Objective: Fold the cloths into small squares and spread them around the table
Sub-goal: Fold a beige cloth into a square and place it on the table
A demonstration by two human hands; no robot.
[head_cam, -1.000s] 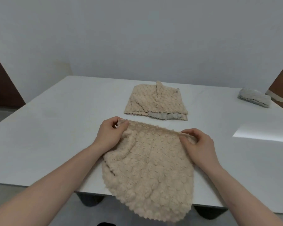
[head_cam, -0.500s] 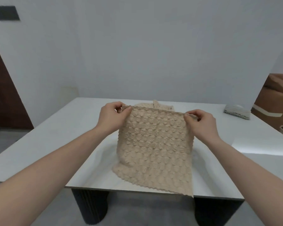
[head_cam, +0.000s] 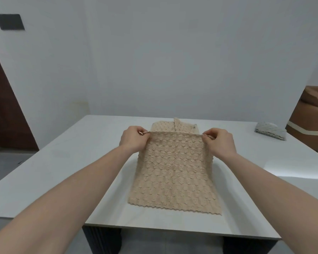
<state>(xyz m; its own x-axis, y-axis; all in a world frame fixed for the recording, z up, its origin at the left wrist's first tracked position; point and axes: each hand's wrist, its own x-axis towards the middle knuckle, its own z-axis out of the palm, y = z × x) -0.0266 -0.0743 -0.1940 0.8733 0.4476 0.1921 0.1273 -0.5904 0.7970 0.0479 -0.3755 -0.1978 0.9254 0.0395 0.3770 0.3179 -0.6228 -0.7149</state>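
Note:
A beige bobble-textured cloth (head_cam: 174, 173) is stretched flat between my hands over the white table (head_cam: 62, 162). My left hand (head_cam: 131, 138) pinches its far left corner and my right hand (head_cam: 219, 142) pinches its far right corner. The cloth's near scalloped edge rests on the table close to the front edge. Behind it lies a second beige cloth (head_cam: 165, 126), mostly hidden by the held one. A folded grey cloth (head_cam: 270, 130) sits at the table's far right.
A brown door (head_cam: 6, 110) stands at the left and cardboard boxes (head_cam: 312, 114) at the right beyond the table. A bright patch of light (head_cam: 297, 169) falls on the table's right side. White walls close off the back.
Both hands lifted the beige cloth off the front edge, carried it away from me and pulled it taut; it now lies spread further onto the table instead of hanging over the edge.

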